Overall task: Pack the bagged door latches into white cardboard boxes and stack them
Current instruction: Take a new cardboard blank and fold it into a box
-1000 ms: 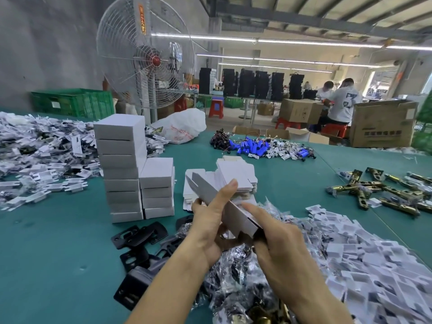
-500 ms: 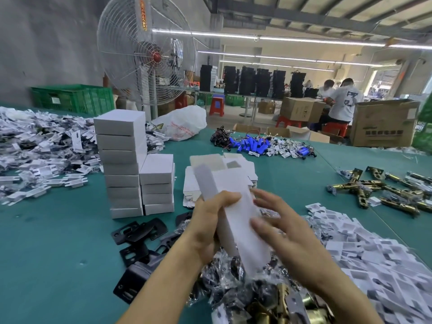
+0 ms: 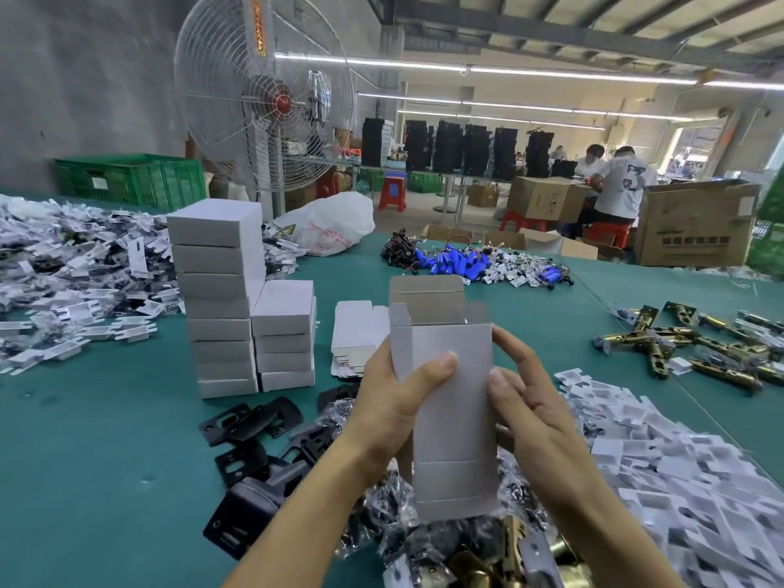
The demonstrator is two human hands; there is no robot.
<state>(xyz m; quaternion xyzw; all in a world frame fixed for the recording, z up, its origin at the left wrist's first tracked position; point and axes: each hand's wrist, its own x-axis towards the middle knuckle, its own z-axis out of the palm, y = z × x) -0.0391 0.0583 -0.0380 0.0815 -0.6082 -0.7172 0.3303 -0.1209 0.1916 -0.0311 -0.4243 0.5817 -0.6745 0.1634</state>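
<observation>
Both hands, left hand (image 3: 392, 401) and right hand (image 3: 536, 411), pinch an upright, open-topped white cardboard box (image 3: 449, 401) between thumbs and fingers; likely next, a bagged door latch (image 3: 407, 507) goes in.

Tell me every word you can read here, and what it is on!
No text reads clearly enough to quote.
On the fan label: orange characters, too blurred.
On the brown carton: dark characters, too blurred.
On the white plastic bag: red print, too small.
On the white shirt: dark print, blurred.
On the white box: nothing printed.
</observation>
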